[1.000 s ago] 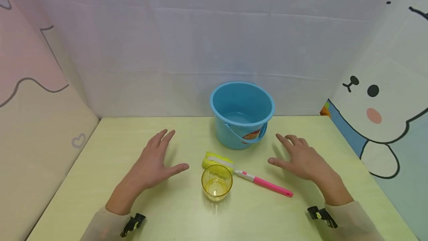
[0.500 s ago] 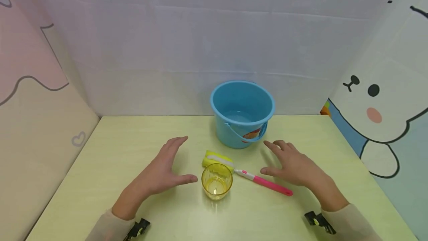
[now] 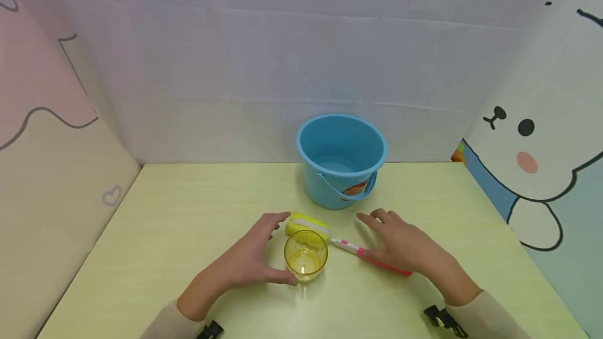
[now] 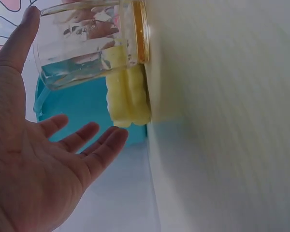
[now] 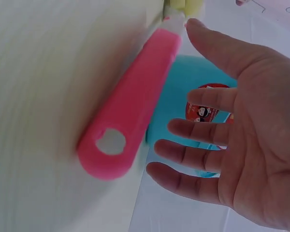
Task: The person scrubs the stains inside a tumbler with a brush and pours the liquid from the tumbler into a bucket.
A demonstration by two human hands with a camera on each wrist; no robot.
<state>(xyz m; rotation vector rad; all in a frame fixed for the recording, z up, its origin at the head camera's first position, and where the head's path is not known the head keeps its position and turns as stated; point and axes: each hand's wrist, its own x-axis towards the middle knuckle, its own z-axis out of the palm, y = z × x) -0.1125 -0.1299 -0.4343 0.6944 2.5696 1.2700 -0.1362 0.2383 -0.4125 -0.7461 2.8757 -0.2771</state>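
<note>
A clear yellowish glass point(image 3: 305, 266) stands upright on the table. My left hand point(image 3: 252, 258) reaches in from its left, thumb at the near side, fingers spread and not closed round it; the left wrist view shows the open palm beside the glass point(image 4: 82, 46). Behind the glass lies a sponge cup brush with a yellow head point(image 3: 303, 221) and a pink handle point(image 5: 135, 96). Over that handle hovers my right hand point(image 3: 402, 245), its fingers apart and holding nothing. In the head view the right thumb covers part of the handle.
A blue bucket point(image 3: 330, 192) with its handle hanging at the front stands behind the brush, near the back wall point(image 3: 226, 119). Cartoon-printed panels point(image 3: 542, 171) flank the pale table point(image 3: 188, 198).
Both hands have moved inward and toward the near side. The left has come up to the glass, the right over the brush handle. Glass, brush and bucket have stayed put.
</note>
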